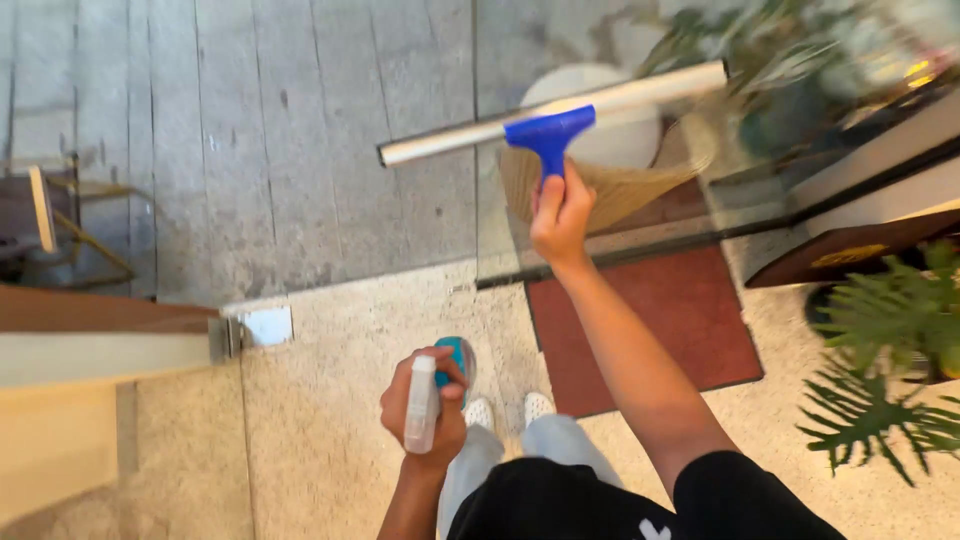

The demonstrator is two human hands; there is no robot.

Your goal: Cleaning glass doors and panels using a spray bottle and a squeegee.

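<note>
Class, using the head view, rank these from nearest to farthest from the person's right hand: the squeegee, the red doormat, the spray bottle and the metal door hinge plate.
1. squeegee: held in the right hand, raised on the glass.
2. red doormat: on the floor, below it.
3. spray bottle: lower left, in the left hand.
4. metal hinge plate: far left.

Dark sign board (pixel 850 258), yellow mark, far right; perhaps reflection.

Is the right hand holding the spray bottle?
No, the right hand grips the blue-handled squeegee; the spray bottle is in the left hand.
</note>
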